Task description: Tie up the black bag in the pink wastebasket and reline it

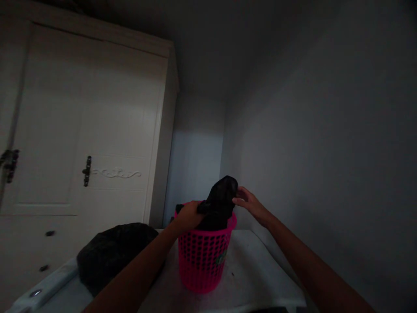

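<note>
A pink perforated basket (202,265) stands upright on a white surface (250,278). Black plastic-looking material (221,198) rises out of its top, and dark folds show inside through the holes. At the basket's left rim, my left hand (190,216) is closed round a part of the black material. On the right, my right hand (249,203) touches the raised black part with its fingertips, its fingers apart and slightly curved.
A large dark bundle (117,248) lies on the white surface left of the basket, partly behind my left forearm. A white wardrobe (120,130) with dark handles fills the left side. A plain wall (319,143) runs along the right.
</note>
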Demonstrator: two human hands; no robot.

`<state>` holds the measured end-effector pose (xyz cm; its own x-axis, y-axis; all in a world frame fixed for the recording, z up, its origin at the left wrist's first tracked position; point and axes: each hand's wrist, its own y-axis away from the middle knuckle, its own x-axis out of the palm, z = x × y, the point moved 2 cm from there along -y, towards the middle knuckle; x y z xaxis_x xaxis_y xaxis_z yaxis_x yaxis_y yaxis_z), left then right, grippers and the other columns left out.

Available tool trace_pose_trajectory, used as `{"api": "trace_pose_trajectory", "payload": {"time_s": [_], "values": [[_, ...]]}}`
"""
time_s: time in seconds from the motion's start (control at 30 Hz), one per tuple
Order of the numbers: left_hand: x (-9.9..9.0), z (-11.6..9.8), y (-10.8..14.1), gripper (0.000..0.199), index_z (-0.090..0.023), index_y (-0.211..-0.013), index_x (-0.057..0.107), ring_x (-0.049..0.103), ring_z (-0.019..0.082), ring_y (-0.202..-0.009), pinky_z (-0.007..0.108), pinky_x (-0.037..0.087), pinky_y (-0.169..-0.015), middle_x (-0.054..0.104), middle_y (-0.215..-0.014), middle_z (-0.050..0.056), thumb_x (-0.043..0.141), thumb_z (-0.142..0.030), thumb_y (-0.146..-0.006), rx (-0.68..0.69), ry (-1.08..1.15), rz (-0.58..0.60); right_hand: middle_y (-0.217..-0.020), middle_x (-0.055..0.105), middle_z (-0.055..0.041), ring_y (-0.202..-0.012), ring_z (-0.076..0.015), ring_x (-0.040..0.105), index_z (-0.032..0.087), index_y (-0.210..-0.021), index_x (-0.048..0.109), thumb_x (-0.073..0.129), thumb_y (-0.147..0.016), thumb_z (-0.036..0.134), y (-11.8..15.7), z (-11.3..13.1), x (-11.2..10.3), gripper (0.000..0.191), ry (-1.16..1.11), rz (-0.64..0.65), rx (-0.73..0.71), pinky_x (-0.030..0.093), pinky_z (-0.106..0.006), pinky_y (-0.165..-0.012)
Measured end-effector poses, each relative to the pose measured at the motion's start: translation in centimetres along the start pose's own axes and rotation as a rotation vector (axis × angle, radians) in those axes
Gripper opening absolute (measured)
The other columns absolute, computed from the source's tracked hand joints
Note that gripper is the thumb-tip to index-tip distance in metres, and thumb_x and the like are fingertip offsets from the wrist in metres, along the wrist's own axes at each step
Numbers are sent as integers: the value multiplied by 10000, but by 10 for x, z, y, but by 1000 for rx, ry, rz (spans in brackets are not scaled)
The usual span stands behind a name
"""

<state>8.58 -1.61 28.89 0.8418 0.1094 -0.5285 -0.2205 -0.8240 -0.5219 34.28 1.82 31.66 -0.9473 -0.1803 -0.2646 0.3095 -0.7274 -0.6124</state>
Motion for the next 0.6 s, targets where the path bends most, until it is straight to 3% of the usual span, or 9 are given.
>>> {"api": "trace_pose_trajectory", "payload": {"time_s": [0.1,0.17,0.23,0.3,0.37,0.47,0.6], "values": [[3,-9,-2,377,-202,-1053,795,746,311,-1036,424,589,-895,825,-1045,79,744,-452,-775,-39,182,-65,-1452,632,-112,-1341,-292,579,250,-1378,602,916,-669,505,0,-12,23,817,-113,202,66,400,-534,-1193],[7,-13,-3,481,-198,-1152,769,737,313,-1083,439,590,-931,812,-1123,93,777,-478,-761,-30,270,-45,-1404,673,-95,-1292,-275,623,250,-1367,618,917,-678,477,-2,-16,45,784,-231,284,103,431,-505,-1174],[8,-11,-2,500,-195,-1166,760,733,317,-1096,454,585,-956,808,-1133,105,788,-478,-755,-13,273,-12,-1225,761,-88,-1141,-269,702,214,-1228,701,927,-660,458,-5,-19,63,658,-325,296,179,482,-492,-1117],[4,-3,-1,487,-188,-1157,752,730,321,-1095,468,578,-970,804,-1134,113,783,-457,-753,-10,221,-22,-1032,800,-77,-973,-257,739,177,-1062,747,930,-649,462,-8,-23,74,534,-393,233,235,523,-483,-1049],[-5,10,3,499,-178,-1172,733,725,325,-1100,479,573,-976,794,-1158,124,777,-438,-748,-28,162,-61,-960,801,-65,-909,-245,740,176,-993,748,915,-665,491,-11,-28,77,484,-474,84,224,543,-464,-1010],[-17,24,7,425,-167,-1114,734,721,340,-1091,493,577,-949,794,-1119,136,740,-416,-769,-76,74,-84,-1072,796,-54,-1024,-260,731,231,-1050,719,882,-692,551,-13,-33,73,507,-591,-135,152,549,-446,-1012],[-14,21,7,333,-172,-1048,739,716,335,-1085,493,566,-952,797,-1074,124,721,-361,-775,-41,53,-66,-1266,744,-63,-1192,-293,687,281,-1213,653,752,-805,641,-12,-25,75,553,-654,-135,128,554,-479,-1034]]}}
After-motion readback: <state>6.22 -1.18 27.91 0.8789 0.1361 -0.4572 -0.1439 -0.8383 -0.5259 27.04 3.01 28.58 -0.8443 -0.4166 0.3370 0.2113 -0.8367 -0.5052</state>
